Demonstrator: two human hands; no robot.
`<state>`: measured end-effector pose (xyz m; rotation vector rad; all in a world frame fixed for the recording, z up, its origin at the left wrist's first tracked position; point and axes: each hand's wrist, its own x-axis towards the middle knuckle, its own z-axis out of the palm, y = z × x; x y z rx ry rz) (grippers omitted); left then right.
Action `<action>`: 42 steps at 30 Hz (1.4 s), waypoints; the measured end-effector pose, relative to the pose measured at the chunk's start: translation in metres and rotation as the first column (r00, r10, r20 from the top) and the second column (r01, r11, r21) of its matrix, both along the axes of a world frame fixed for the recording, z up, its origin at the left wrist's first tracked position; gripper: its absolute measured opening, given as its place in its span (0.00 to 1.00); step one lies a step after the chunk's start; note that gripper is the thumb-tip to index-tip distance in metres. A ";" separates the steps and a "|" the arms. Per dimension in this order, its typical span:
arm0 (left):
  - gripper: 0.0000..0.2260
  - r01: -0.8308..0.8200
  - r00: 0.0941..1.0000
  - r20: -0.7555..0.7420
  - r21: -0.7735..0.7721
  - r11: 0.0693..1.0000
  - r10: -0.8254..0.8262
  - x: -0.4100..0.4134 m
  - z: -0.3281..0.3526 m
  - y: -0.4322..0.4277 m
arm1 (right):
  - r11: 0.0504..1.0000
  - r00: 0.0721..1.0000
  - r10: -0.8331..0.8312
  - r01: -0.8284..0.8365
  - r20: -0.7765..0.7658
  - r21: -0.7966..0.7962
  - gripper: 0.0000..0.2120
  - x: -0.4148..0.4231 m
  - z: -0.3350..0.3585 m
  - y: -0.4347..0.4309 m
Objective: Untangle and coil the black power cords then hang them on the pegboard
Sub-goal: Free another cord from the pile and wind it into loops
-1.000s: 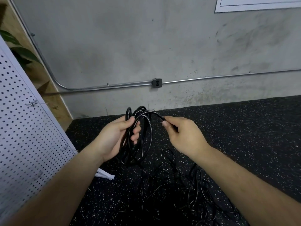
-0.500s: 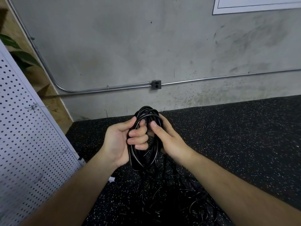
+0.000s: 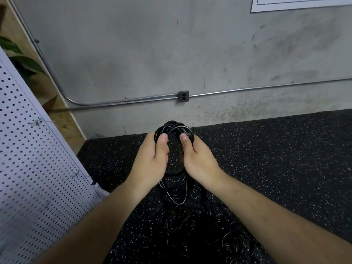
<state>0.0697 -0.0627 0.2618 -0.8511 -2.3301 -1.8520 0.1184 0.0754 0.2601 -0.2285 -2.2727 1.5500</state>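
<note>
A coil of black power cord (image 3: pixel 174 127) is held up in front of me over the speckled floor. My left hand (image 3: pixel 152 161) grips its left side, thumb on top. My right hand (image 3: pixel 198 159) grips its right side the same way. The lower loops (image 3: pixel 177 199) hang down between my wrists. More black cords (image 3: pixel 232 239) lie tangled on the floor below my right forearm. The white pegboard (image 3: pixel 38 178) leans at the left with small wire hooks (image 3: pixel 37 121) on it.
A grey concrete wall with a metal conduit and an outlet box (image 3: pixel 183 96) stands straight ahead. A wooden panel and green plant leaves (image 3: pixel 22 61) sit behind the pegboard. Black rubber flooring (image 3: pixel 276 159) stretches to the right.
My right hand brought the cord end to the coil and now grips the coil's right side. My left hand turned so its thumb lies on top. The loops are gathered tighter.
</note>
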 end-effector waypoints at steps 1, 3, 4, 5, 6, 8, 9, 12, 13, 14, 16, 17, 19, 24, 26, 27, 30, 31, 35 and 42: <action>0.16 -0.025 0.995 -0.101 -0.054 0.998 0.019 -0.001 -0.001 -0.001 | 0.998 1.000 0.011 -0.010 0.010 -0.059 0.17 0.000 0.002 -0.002; 0.15 -0.116 0.959 -0.276 -0.150 0.982 0.071 0.000 -0.003 -0.004 | 0.979 0.997 0.054 -0.043 0.053 -0.198 0.20 0.003 0.007 -0.005; 0.14 -0.169 0.930 -0.354 -0.175 0.970 0.099 0.000 -0.003 -0.005 | 0.963 0.993 0.085 -0.059 0.087 -0.261 0.22 0.004 0.009 -0.007; 0.13 -0.212 0.901 -0.416 -0.184 0.960 0.120 0.000 -0.003 -0.005 | 0.946 0.987 0.116 -0.074 0.115 -0.316 0.23 0.005 0.010 -0.007; 0.13 -0.240 0.881 -0.455 -0.188 0.952 0.132 0.001 -0.003 -0.005 | 0.929 0.981 0.148 -0.094 0.127 -0.359 0.23 0.005 0.012 -0.007; 0.14 -0.243 0.886 -0.445 -0.198 0.950 0.134 0.002 0.000 -0.004 | 0.922 0.977 0.175 -0.119 0.123 -0.369 0.22 0.003 0.012 -0.004; 0.15 -0.224 0.905 -0.405 -0.201 0.953 0.127 0.001 0.002 -0.004 | 0.935 0.977 0.172 -0.122 0.125 -0.333 0.21 0.002 0.012 -0.002; 0.13 -0.165 0.949 -0.292 -0.136 0.977 0.120 -0.005 0.003 -0.005 | 0.950 0.976 0.191 -0.157 0.101 -0.270 0.20 0.003 0.005 0.006; 0.12 -0.137 0.961 -0.253 -0.086 0.987 0.111 -0.008 0.003 -0.006 | 0.941 0.973 0.212 -0.180 0.086 -0.286 0.21 0.004 0.001 0.009; 0.12 -0.109 0.973 -0.210 -0.024 0.994 0.101 -0.010 0.004 -0.007 | 0.931 0.969 0.236 -0.202 0.076 -0.304 0.21 0.004 -0.004 0.011; 0.12 -0.067 0.990 -0.116 0.116 0.991 0.080 -0.011 0.012 -0.009 | 0.926 0.956 0.278 -0.241 0.093 -0.291 0.22 0.005 -0.014 0.019; 0.13 -0.051 0.995 -0.078 0.182 0.982 0.066 -0.011 0.018 -0.011 | 0.925 0.944 0.309 -0.269 0.119 -0.267 0.21 0.006 -0.020 0.023; 0.15 -0.047 0.996 -0.059 0.263 0.964 0.065 -0.011 0.033 -0.016 | 0.919 0.897 0.383 -0.347 0.221 -0.186 0.17 0.010 -0.033 0.029; 0.15 -0.189 0.979 -0.007 0.335 0.923 0.202 -0.018 0.041 -0.030 | 0.865 0.759 0.436 -0.501 0.484 0.006 0.13 0.016 -0.060 0.024; 0.14 -0.247 0.968 0.048 0.368 0.897 0.247 -0.024 0.040 -0.032 | 0.833 0.725 0.417 -0.546 0.548 0.089 0.10 0.018 -0.069 0.022; 0.14 -0.263 0.964 0.059 0.377 0.888 0.261 -0.026 0.040 -0.034 | 0.826 0.723 0.397 -0.550 0.566 0.124 0.10 0.019 -0.073 0.022; 0.14 -0.282 0.955 0.007 0.327 0.902 0.296 -0.032 0.036 -0.037 | 0.838 0.776 0.341 -0.507 0.530 0.203 0.05 0.018 -0.075 0.023; 0.14 -0.294 0.950 -0.009 0.301 0.907 0.311 -0.036 0.033 -0.039 | 0.838 0.802 0.327 -0.491 0.499 0.240 0.05 0.018 -0.072 0.024; 0.21 -0.329 0.937 -0.057 0.187 0.925 0.345 -0.048 0.022 -0.047 | 0.806 0.898 0.255 -0.402 0.358 0.434 0.09 0.023 -0.045 0.017; 0.12 -0.268 0.957 -0.098 0.072 0.961 0.274 -0.032 0.021 -0.030 | 0.470 0.859 0.339 -0.507 0.383 0.722 0.17 0.043 0.004 0.000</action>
